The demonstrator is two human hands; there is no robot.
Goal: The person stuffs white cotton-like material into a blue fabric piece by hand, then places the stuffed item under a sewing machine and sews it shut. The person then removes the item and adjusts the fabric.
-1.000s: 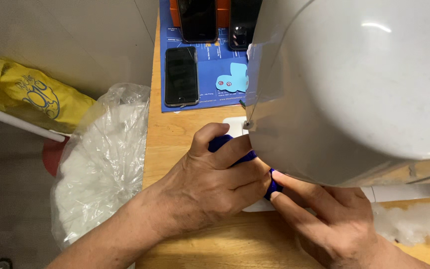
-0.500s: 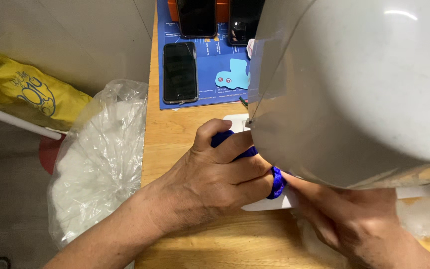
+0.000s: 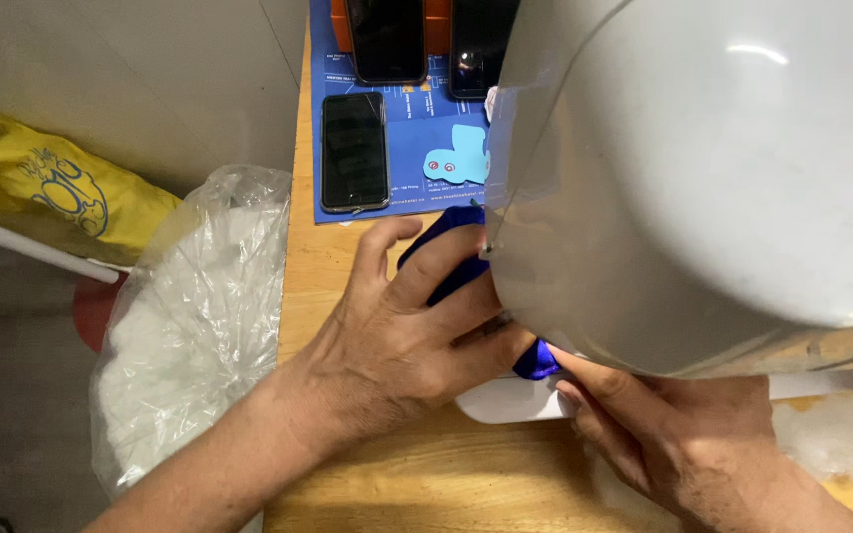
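My left hand (image 3: 412, 331) lies over a piece of dark blue fabric (image 3: 451, 252) and presses it against the wooden table (image 3: 397, 484), fingers reaching under a large white rounded machine housing (image 3: 703, 168). My right hand (image 3: 683, 434) comes in from the lower right, its fingertips at another visible bit of the same blue fabric beside a white flat base plate (image 3: 505, 400). Most of the fabric is hidden by my hands and by the housing.
A blue mat (image 3: 412, 163) at the table's far side carries a black phone (image 3: 353, 150), more dark phones and a light blue cut-out shape (image 3: 456, 158). A clear plastic bag of white stuffing (image 3: 190, 326) stands left of the table, a yellow bag (image 3: 51, 192) beyond it.
My left hand has slid forward with the blue fabric, further under the housing. My right hand has come back into clearer view at the fabric's near edge.
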